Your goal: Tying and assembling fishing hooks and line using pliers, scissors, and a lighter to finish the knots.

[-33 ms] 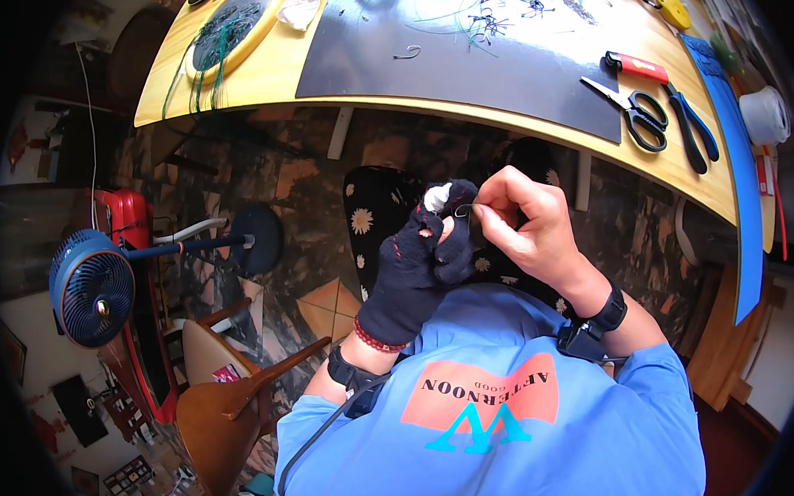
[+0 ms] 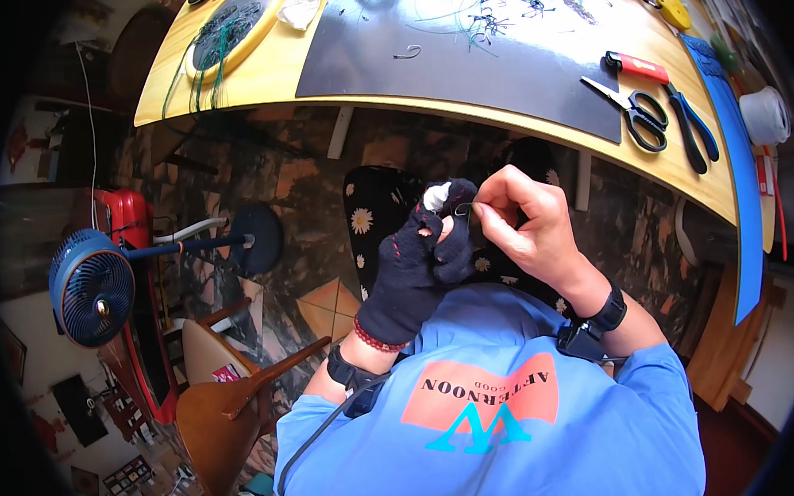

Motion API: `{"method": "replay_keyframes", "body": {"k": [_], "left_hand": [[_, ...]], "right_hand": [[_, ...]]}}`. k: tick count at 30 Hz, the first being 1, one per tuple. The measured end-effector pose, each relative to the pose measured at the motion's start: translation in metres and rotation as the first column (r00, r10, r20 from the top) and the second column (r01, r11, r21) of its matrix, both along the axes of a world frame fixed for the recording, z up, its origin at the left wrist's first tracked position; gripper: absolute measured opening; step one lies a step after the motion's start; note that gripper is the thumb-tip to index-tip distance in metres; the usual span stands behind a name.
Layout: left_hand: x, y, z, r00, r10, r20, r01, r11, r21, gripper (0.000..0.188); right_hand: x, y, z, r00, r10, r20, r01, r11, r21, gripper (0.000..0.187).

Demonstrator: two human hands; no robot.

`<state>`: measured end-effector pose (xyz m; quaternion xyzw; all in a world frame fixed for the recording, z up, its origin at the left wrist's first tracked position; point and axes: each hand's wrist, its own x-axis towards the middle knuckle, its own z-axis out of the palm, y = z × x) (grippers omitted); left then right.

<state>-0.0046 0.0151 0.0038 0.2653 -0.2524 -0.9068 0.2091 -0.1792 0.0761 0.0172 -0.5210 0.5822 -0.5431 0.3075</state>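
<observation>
My left hand [image 2: 424, 251] wears a dark knitted glove and is closed above my lap. A white wrap [image 2: 436, 197] covers one of its fingertips. Between its thumb and fingers sits a small, thin, curved fishing hook [image 2: 463, 210]. My bare right hand [image 2: 530, 220] touches close by, thumb and forefinger pinched on what looks like a thin line at the hook; the fine detail is too small to make out. On the dark mat [image 2: 381, 76] lies another hook [image 2: 407, 53], with several dark hooks and thin lines [image 2: 486, 21] tangled farther back.
Scissors [image 2: 644, 122], a red lighter [image 2: 637, 66] and blue-black pliers [image 2: 693, 127] lie at the table's right. A yellow-rimmed tray [image 2: 274, 18] with green lines stands at far left. A blue strip [image 2: 746, 224] overhangs the right edge. A fan [image 2: 93, 286] and wooden chair [image 2: 223, 415] are left.
</observation>
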Motion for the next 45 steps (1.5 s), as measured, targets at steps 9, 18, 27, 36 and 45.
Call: {"method": "replay_keyframes", "body": {"k": [9, 18, 27, 36, 45], "left_hand": [[0.001, -0.002, -0.003, 0.979, -0.012, -0.204, 0.027, 0.997, 0.070, 0.057], [0.005, -0.004, -0.012, 0.977, -0.004, -0.212, 0.016, 0.998, 0.054, 0.054], [0.007, -0.021, 0.001, 0.903, 0.204, 0.378, 0.203, 0.572, -0.794, 0.033], [0.008, -0.006, -0.013, 0.840, 0.320, 0.437, 0.319, 0.361, -0.876, 0.048], [0.009, -0.019, 0.004, 0.812, 0.389, 0.435, 0.366, 0.241, -0.899, 0.046]], "right_hand": [[0.002, -0.002, -0.004, 0.994, -0.041, -0.106, 0.036, 0.998, -0.042, 0.011], [-0.005, -0.006, -0.007, 0.917, -0.039, -0.398, -0.050, 0.976, -0.210, 0.016], [-0.011, 0.005, 0.009, 0.989, 0.123, 0.086, -0.134, 0.982, 0.130, 0.008], [-0.008, -0.002, -0.001, 0.884, 0.046, 0.465, -0.107, 0.989, 0.106, 0.007], [-0.003, 0.002, 0.004, 0.993, 0.047, -0.113, -0.053, 0.997, -0.047, 0.009]]}}
